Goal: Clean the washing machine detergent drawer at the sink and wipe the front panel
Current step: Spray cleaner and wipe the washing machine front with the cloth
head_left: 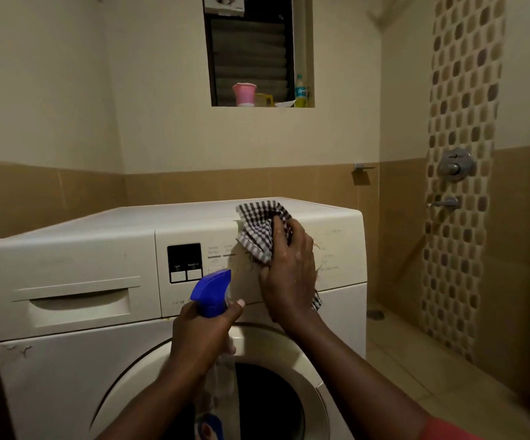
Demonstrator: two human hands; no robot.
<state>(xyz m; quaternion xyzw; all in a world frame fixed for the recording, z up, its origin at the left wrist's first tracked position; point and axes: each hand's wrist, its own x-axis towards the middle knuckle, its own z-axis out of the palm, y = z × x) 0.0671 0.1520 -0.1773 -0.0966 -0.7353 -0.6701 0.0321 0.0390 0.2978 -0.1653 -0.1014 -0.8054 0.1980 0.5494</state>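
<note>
A home bathroom: tiled walls [67, 192], shower fittings [455, 165] at right, a front-loading washing machine [76, 360] near a small far window [251, 55].

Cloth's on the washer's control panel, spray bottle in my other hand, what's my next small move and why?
Probably sweep the checked cloth leftward toward the dark display. Your right hand holds it against the right end of the control panel only, and the left hand grips the spray bottle.

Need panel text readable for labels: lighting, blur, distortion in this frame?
Head view: dim, warm light, dark corners; wide-angle bows the top edge of the washing machine; panel lettering beside the checked cloth in the right hand is soft, barely legible; the spray bottle body below the left hand is blurred.
</note>
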